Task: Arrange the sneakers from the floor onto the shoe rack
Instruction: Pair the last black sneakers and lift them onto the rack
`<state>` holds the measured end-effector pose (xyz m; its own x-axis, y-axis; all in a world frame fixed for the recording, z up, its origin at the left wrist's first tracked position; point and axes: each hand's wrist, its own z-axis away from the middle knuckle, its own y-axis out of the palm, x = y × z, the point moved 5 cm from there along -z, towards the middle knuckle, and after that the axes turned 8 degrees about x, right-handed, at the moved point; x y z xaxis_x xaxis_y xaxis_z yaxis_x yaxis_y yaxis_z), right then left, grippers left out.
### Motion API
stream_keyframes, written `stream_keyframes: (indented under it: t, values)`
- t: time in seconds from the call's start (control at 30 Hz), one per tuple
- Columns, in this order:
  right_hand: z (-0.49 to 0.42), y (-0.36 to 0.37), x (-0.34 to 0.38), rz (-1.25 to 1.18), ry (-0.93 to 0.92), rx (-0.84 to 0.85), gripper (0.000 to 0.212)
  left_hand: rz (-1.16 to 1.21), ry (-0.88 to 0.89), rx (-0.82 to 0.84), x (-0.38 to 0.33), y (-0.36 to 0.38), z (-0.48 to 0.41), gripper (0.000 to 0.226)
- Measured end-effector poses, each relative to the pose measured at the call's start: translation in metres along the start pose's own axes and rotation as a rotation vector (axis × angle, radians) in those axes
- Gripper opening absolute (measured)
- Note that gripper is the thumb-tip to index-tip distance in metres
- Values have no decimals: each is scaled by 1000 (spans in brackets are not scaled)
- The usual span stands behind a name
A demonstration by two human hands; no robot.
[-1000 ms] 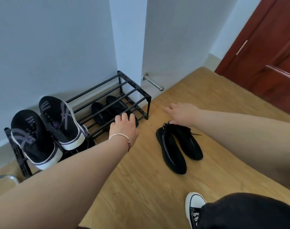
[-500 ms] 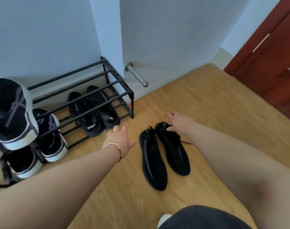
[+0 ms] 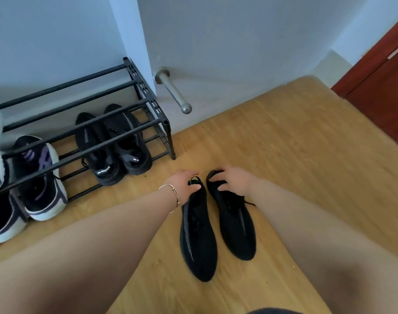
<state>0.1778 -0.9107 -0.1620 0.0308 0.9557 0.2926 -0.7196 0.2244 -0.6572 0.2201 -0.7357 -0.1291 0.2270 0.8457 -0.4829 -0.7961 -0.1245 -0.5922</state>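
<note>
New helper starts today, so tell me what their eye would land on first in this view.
First, the two black sneakers side by side on the wooden floor, with the left hand and right hand at their heels. Next, the black shoe rack against the wall on the left, another black pair on its lower tier.

Two black knit sneakers (image 3: 216, 225) with a thin grey side stripe lie on a honey-yellow wood-grain floor (image 3: 306, 155). A matte black metal shoe rack (image 3: 145, 96) holds a matching black pair (image 3: 116, 146) with white-lettered heel tabs, beside black sneakers (image 3: 38, 177) with purple stripes and white soles. The wall (image 3: 238, 41) is pale blue-white, the door stopper (image 3: 175, 94) brushed silver, the door (image 3: 379, 71) reddish brown. A rose-gold bracelet (image 3: 172, 198) circles the left wrist.
</note>
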Motion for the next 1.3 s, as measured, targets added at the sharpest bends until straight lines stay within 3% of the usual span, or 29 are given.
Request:
stream_keyframes:
  t: [0.2, 0.5, 0.67, 0.83, 0.93, 1.1, 1.3]
  values:
    - [-4, 4, -12, 93, -5, -80, 53, -44, -12, 17, -2, 11, -16, 39]
    - [-13, -6, -20, -74, 26, -244, 33, 126, -84, -86, 12, 7, -20, 24]
    - [-11, -10, -26, -299, 50, -227, 27, 171, -135, -72, 25, 3, -16, 26]
    - [-1, -14, -32, -469, 90, -51, 11, 267, -177, -75, 40, 1, -9, 23]
    - [1, -15, -30, -490, 109, 6, 19, 357, -195, -94, 46, 0, -2, 22]
    - [3, -15, -20, -589, 132, -122, 30, 520, -240, -132, 59, 2, 12, 23]
    - [4, -17, 7, -430, 158, -131, 27, 603, -302, -155, 82, 2, 32, 19]
